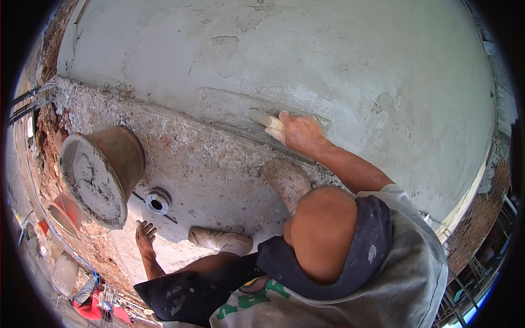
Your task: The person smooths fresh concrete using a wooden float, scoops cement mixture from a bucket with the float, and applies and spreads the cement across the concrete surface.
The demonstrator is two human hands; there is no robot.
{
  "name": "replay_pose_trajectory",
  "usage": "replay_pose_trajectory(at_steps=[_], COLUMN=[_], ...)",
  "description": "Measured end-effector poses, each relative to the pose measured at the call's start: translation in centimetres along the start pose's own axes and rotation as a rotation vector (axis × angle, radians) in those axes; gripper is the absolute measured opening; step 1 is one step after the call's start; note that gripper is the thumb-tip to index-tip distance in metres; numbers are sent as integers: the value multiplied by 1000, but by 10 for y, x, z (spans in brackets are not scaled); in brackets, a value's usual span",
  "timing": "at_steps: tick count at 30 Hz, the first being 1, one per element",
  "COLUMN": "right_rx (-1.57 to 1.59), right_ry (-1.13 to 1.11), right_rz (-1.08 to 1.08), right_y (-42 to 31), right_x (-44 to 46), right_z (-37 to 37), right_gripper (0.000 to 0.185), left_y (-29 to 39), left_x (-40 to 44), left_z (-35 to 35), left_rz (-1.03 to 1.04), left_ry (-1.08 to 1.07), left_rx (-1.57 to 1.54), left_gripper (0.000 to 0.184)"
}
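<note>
My right hand is closed around the pale handle of a plastering trowel, held against the wet grey plastered wall. The trowel's mortar-smeared blade is hard to tell from the plaster. Down at the left, my left hand is empty, its fingers apart, near the floor. Above it stands a bucket with grey mortar inside. Between the bucket and my foot lies a round metal ring-shaped piece with a dark centre, beside a thin dark rod.
A thin string runs along the rough concrete ledge at the wall's foot. My mortar-covered feet are on the concrete. Rebar ends stick out at the far left. A tipped reddish bucket and red cloth are lower left.
</note>
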State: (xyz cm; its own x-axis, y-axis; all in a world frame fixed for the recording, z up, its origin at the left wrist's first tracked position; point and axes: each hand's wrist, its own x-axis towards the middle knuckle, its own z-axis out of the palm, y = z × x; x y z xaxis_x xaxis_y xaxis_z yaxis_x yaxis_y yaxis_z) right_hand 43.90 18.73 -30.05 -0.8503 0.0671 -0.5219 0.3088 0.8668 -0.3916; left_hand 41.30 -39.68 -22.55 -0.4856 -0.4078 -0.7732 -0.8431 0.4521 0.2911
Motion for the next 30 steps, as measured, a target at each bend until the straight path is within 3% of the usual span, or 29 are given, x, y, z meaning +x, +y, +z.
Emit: replay_pose_trajectory(at_steps=[7,9,13,17,19,22,23,25,26,30], right_rx=[-44,-3,-7,-47,349,503,421,-15,-58,-57], right_ry=[260,310,473,714,647,714,599,641,547,219], right_rz=[222,370,644,688,864,808,735,390,335,187], right_y=[46,65,141,267,263,287,273,257,233,142], right_x=[41,46,39,-6,-48,-93,-105,-115,-114,-125], right_z=[-39,-60,-79,-61,-75,-50,-51,-35,-33,-11], right_gripper=[50,52,55,54,45,35,25,47,57,48], left_y=[27,27,25,19,11,13,13,16,18,47], left_x=[-1,0,-5,-9,-4,-6,-5,3,6,0], left_z=[13,15,18,15,10,17,16,13,11,21], left_rz=[64,75,73,71,60,32,15,3,20,14], left_ry=[-30,-48,-36,-29,-27,-43,-66,-94,-97,-90], left_rx=[48,50,56,67,72,116,138,169,179,207], left_gripper=[64,64,74,76,76,75,73,68,67,61])
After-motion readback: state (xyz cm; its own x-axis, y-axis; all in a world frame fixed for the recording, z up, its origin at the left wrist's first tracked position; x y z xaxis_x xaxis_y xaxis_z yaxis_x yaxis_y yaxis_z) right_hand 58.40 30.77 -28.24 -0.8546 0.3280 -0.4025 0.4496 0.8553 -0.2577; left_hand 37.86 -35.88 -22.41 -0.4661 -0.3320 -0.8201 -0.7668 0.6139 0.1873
